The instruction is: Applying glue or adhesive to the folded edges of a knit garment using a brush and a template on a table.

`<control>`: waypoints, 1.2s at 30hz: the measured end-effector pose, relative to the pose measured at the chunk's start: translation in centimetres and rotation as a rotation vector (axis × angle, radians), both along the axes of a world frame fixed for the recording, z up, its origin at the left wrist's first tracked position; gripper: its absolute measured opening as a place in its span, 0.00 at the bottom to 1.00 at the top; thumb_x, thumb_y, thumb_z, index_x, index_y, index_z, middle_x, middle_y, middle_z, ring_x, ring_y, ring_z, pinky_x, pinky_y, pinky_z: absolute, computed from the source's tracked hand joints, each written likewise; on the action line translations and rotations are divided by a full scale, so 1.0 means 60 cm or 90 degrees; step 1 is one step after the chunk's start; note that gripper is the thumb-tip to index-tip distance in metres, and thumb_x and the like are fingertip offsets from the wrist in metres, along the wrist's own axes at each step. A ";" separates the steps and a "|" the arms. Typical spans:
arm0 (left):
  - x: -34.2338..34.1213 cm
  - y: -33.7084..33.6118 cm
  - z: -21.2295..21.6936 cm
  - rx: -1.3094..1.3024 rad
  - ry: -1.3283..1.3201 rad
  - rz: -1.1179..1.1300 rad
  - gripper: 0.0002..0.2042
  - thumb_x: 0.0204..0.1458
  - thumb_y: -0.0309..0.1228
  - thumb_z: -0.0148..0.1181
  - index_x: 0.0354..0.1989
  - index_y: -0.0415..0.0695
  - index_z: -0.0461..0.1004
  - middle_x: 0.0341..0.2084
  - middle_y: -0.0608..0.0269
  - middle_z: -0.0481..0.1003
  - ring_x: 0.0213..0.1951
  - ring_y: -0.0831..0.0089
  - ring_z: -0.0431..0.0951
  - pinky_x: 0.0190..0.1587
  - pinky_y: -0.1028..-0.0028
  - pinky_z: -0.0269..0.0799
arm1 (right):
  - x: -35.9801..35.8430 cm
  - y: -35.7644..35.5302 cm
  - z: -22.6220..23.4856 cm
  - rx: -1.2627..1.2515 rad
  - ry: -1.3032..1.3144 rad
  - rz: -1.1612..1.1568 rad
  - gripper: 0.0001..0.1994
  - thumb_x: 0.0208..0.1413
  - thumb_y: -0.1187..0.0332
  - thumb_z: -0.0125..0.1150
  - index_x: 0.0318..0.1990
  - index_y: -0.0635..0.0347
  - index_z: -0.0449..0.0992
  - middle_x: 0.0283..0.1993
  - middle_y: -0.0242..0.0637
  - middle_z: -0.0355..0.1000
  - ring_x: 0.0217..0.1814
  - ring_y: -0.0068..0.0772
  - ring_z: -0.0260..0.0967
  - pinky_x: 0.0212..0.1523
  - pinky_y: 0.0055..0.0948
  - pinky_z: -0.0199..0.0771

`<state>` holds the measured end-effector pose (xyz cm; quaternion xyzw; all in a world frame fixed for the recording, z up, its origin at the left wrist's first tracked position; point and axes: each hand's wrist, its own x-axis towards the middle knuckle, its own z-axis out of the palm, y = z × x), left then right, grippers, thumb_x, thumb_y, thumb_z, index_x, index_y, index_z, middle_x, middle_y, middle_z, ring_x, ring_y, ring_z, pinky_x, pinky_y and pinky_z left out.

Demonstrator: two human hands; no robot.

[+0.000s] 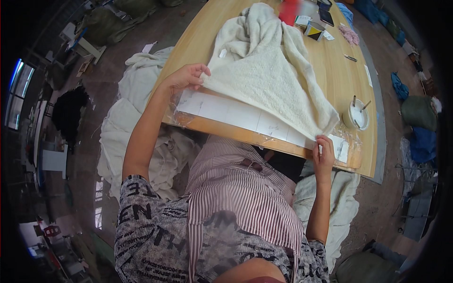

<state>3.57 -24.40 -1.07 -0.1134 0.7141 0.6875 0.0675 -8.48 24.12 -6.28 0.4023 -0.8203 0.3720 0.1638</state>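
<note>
Cream towel (264,70) lies spread across the near part of the wooden desk (339,75), over a taped white sheet (236,115). Left hand (186,78) pinches its near-left corner, right hand (324,150) grips the near-right corner. White bowl (356,115) sits just right.

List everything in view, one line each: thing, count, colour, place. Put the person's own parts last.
towel: one, cream, spread on the table
table: one, light wood, ahead of the person
paper sheets: a row, white, under clear film along the table's near edge
bowl: one, white, sticks in it, right near corner
roll of tape: one, yellow and black, far end
cloth heap: cream, on the floor at left
apron: one, striped, on the person
left hand: holds the towel's left corner
right hand: pinches the towel's right corner
</note>
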 end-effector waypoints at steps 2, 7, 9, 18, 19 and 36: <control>0.024 -0.002 -0.007 -0.002 -0.026 0.012 0.13 0.48 0.17 0.53 0.42 0.43 0.70 0.20 0.77 0.65 0.21 0.86 0.66 0.24 0.85 0.62 | 0.007 -0.003 -0.025 0.004 -0.030 -0.010 0.09 0.48 0.82 0.56 0.38 0.66 0.70 0.43 0.46 0.71 0.46 0.46 0.70 0.48 0.35 0.71; 0.070 0.005 -0.019 -0.001 -0.044 0.007 0.14 0.46 0.16 0.52 0.43 0.43 0.70 0.20 0.76 0.66 0.21 0.87 0.66 0.24 0.85 0.63 | 0.020 -0.016 -0.037 -0.005 -0.038 -0.042 0.08 0.48 0.82 0.56 0.37 0.66 0.70 0.42 0.46 0.71 0.46 0.46 0.69 0.48 0.35 0.70; 0.084 0.017 -0.018 0.003 -0.059 0.032 0.15 0.46 0.15 0.52 0.42 0.43 0.70 0.20 0.76 0.66 0.20 0.87 0.66 0.24 0.85 0.63 | 0.021 -0.015 -0.038 -0.005 -0.038 -0.042 0.08 0.48 0.82 0.56 0.37 0.66 0.70 0.43 0.46 0.71 0.46 0.45 0.69 0.48 0.35 0.70; 0.073 0.045 -0.049 -0.316 -0.064 0.003 0.14 0.43 0.17 0.52 0.39 0.43 0.72 0.17 0.73 0.65 0.19 0.81 0.65 0.22 0.79 0.61 | 0.023 -0.004 -0.035 0.001 -0.034 -0.052 0.08 0.48 0.81 0.57 0.37 0.65 0.72 0.42 0.45 0.71 0.45 0.45 0.68 0.47 0.35 0.69; 0.071 0.047 -0.053 -0.401 -0.046 0.017 0.13 0.43 0.17 0.52 0.38 0.43 0.73 0.16 0.72 0.64 0.19 0.80 0.65 0.22 0.78 0.60 | 0.022 -0.001 -0.037 -0.007 -0.041 -0.050 0.08 0.48 0.80 0.58 0.37 0.65 0.72 0.42 0.45 0.72 0.45 0.45 0.68 0.47 0.35 0.69; -0.082 0.504 -0.071 -0.476 0.471 -0.078 0.08 0.47 0.19 0.57 0.37 0.36 0.73 0.38 0.50 0.74 0.45 0.55 0.74 0.47 0.64 0.70 | -0.008 0.005 -0.023 0.001 0.053 -0.020 0.09 0.43 0.81 0.63 0.34 0.63 0.73 0.40 0.38 0.73 0.43 0.42 0.69 0.43 0.32 0.71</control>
